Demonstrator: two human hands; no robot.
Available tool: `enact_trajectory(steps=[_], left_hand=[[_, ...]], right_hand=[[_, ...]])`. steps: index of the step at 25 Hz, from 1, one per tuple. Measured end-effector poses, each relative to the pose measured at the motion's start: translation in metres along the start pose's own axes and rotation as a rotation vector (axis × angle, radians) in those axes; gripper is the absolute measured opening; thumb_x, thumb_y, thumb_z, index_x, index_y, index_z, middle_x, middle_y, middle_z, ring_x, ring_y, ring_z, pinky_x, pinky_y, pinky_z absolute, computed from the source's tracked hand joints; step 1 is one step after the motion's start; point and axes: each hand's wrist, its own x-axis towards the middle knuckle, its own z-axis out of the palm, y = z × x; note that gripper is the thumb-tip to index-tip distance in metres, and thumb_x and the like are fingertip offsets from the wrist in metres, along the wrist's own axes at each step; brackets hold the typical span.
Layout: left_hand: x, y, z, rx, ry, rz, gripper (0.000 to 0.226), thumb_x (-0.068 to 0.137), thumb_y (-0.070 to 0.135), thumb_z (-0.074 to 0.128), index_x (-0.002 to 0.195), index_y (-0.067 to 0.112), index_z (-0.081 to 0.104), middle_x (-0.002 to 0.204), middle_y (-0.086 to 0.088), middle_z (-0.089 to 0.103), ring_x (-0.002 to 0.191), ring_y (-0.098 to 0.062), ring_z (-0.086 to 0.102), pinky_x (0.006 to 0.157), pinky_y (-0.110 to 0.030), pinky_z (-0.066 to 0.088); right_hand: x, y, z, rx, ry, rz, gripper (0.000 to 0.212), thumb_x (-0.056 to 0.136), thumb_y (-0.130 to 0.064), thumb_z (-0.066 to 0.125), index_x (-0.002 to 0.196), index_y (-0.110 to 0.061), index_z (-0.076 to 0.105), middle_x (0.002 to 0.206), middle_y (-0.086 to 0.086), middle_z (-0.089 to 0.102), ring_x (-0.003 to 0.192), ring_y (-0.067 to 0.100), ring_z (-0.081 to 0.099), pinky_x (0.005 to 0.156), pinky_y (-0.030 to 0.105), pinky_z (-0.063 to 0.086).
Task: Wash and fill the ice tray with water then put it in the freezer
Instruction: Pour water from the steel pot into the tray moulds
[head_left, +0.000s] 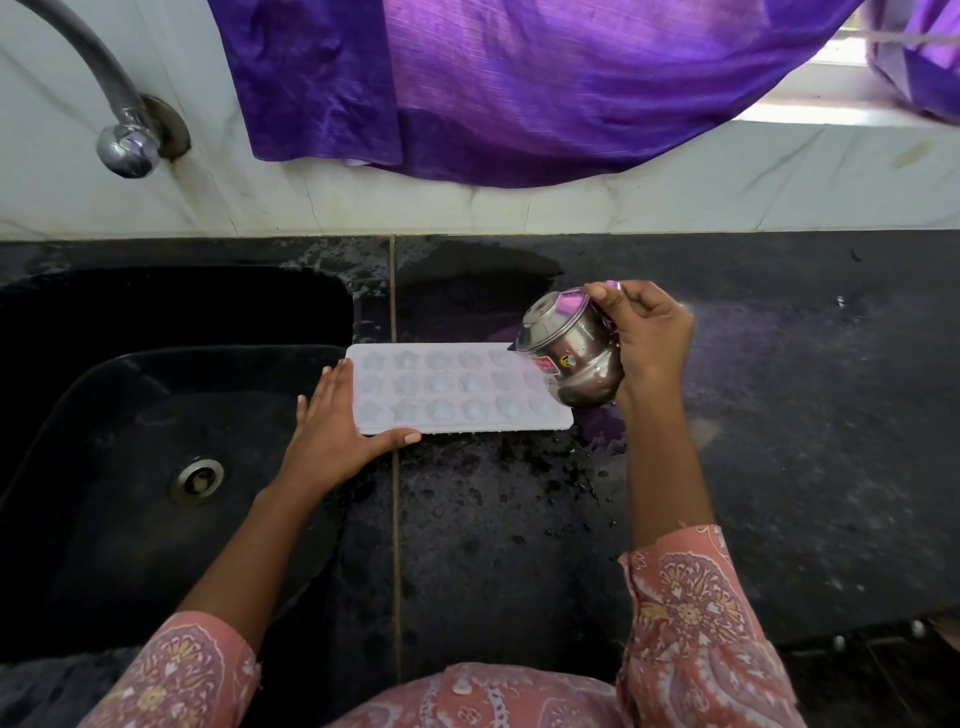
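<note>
Left grip (337, 431) flat against white star-moulded ice tray (457, 397), right grip (649, 338) holding rounded steel pot (571, 353) — tilted

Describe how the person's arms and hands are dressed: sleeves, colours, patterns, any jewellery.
Both arms wear loose salmon-pink sleeves printed with white, yellow and dark red paisley and flower motifs: left sleeve, right sleeve. The sleeves stop well short of the wrists, leaving the forearms bare. The left hand and right hand are bare too: no gloves, rings, bangles or watch show.
</note>
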Motion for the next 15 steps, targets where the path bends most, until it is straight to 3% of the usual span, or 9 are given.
enact_trajectory(steps=[4, 15], left_hand=[[0.0, 0.0, 0.0, -0.004, 0.001, 0.0, 0.128, 0.05, 0.076, 0.055, 0.151, 0.015, 0.003, 0.159, 0.0, 0.006, 0.146, -0.016, -0.003, 0.116, -0.046, -0.003], [0.0, -0.002, 0.001, -0.023, 0.012, 0.013, 0.129, 0.049, 0.076, 0.056, 0.151, 0.015, 0.006, 0.159, 0.0, 0.009, 0.146, -0.016, -0.001, 0.116, -0.047, -0.002]], right_hand=[[-0.004, -0.001, 0.005, 0.022, -0.032, -0.006, 0.013, 0.072, -0.008, 0.076, 0.07, -0.017, 0.066, 0.057, -0.013, 0.065, 0.057, -0.003, 0.059, 0.061, 0.015, 0.051], [-0.005, 0.0, 0.014, -0.055, -0.107, -0.063, 0.019, 0.07, -0.008, 0.078, 0.066, -0.023, 0.066, 0.055, -0.014, 0.066, 0.057, -0.003, 0.058, 0.059, 0.014, 0.047]])
